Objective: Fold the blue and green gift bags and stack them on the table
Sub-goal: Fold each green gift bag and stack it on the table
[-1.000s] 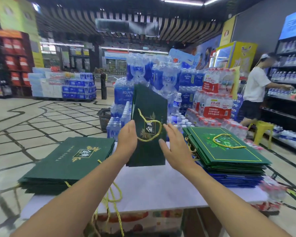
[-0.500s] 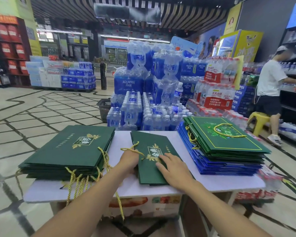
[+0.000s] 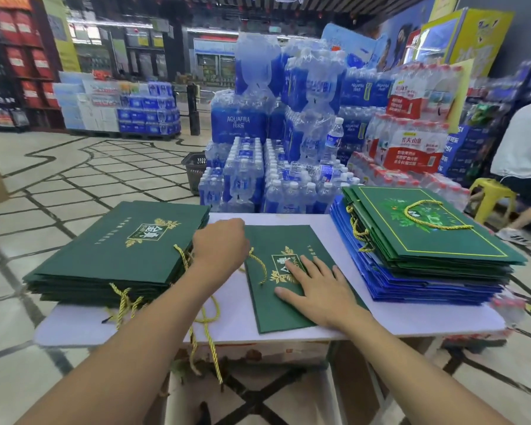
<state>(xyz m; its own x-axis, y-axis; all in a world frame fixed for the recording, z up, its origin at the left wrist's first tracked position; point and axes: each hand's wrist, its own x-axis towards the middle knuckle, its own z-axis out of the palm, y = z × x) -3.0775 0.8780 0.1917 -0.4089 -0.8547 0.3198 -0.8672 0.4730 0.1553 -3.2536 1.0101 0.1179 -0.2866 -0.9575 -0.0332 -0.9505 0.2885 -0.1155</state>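
Observation:
A narrow dark green gift bag (image 3: 281, 240) with a gold emblem and gold cord handle lies flat in the middle of the white table (image 3: 295, 218). My right hand (image 3: 318, 289) presses on it with fingers spread flat. My left hand (image 3: 219, 245) rests at the bag's upper left edge, fingers curled down by the cord; what it holds is hidden. A stack of flat green bags (image 3: 117, 253) lies on the table's left. On the right stands a taller stack, green bags (image 3: 426, 237) over blue bags (image 3: 411, 286).
Shrink-wrapped water bottle packs (image 3: 276, 154) are piled right behind the table. A dark shopping basket (image 3: 195, 162) sits on the tiled floor. A person in a white shirt (image 3: 524, 148) stands by a yellow stool (image 3: 491, 197) at the far right. Gold cords dangle over the table's front edge.
The green bag went from held upright in both hands to lying flat on the table. My right hand now presses it flat and my left hand slid to its upper left edge.

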